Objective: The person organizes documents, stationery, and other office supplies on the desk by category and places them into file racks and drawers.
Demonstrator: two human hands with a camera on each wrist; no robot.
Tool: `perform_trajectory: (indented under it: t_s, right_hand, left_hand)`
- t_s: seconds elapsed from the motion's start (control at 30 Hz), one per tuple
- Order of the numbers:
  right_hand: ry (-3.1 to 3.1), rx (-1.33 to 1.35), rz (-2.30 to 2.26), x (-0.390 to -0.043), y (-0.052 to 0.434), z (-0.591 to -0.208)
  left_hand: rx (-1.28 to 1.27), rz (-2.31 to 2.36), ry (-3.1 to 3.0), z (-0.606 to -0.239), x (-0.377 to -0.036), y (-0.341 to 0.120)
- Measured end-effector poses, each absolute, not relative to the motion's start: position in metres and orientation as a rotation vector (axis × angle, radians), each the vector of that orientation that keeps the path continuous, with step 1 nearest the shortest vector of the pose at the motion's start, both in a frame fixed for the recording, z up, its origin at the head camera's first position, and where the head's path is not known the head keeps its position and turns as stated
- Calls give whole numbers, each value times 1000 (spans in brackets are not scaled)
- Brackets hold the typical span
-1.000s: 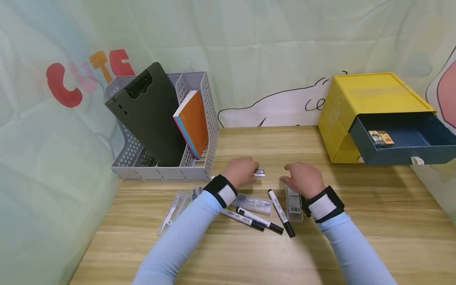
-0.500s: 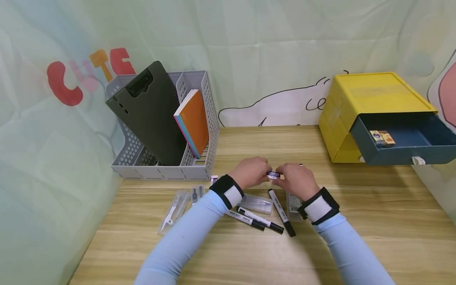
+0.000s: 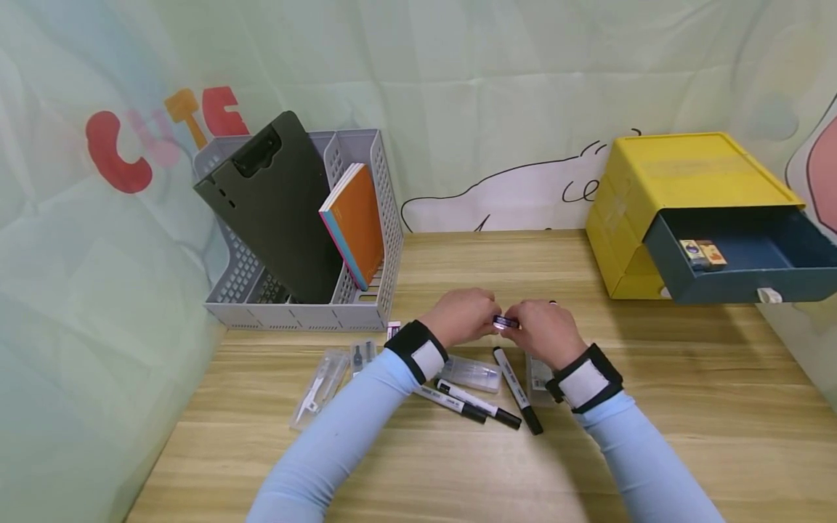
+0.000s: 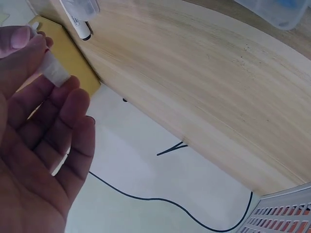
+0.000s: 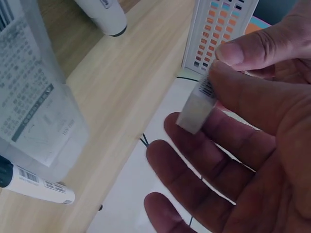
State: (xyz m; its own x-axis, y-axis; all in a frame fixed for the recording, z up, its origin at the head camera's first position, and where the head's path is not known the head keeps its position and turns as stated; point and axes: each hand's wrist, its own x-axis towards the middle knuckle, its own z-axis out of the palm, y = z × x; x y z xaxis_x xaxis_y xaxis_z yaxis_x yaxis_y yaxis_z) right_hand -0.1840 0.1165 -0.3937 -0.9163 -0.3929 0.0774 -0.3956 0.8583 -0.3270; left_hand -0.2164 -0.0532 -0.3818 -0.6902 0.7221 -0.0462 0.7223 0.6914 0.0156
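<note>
Both hands meet above the middle of the table, holding one small white eraser (image 3: 506, 322) between them. My left hand (image 3: 461, 316) pinches its left end, and my right hand (image 3: 548, 330) has the right end between thumb and fingers. In the right wrist view, the eraser (image 5: 196, 108) shows a barcode on its sleeve, and both thumbs press close together on it. From the left wrist, the eraser's bare white end (image 4: 56, 72) points toward the curled fingers. Below the hands lie a black-capped marker (image 3: 516, 390) and a clear plastic case (image 3: 467, 373).
A grey organizer (image 3: 301, 317) at left holds a black clipboard (image 3: 281, 211) and an orange notebook (image 3: 360, 225). At right, a yellow cabinet (image 3: 706, 171) has its blue drawer (image 3: 745, 285) pulled out, with two small boxes inside. Another clear case (image 3: 320, 388) lies left of the left forearm.
The left hand has carried the eraser rightward, and the right hand has come in from the right and taken hold of its other end. Within the last half second the eraser has tilted slightly.
</note>
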Motion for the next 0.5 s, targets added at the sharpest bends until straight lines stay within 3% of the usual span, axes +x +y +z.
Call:
perform_trajectory:
  t_s: [0.23, 0.5]
  right_hand:
    - [-3136, 519, 443, -183, 122, -384]
    - [-3145, 435, 438, -186, 137, -375]
  left_hand:
    - [1013, -186, 2908, -381, -221, -63]
    - [329, -360, 2952, -380, -229, -83]
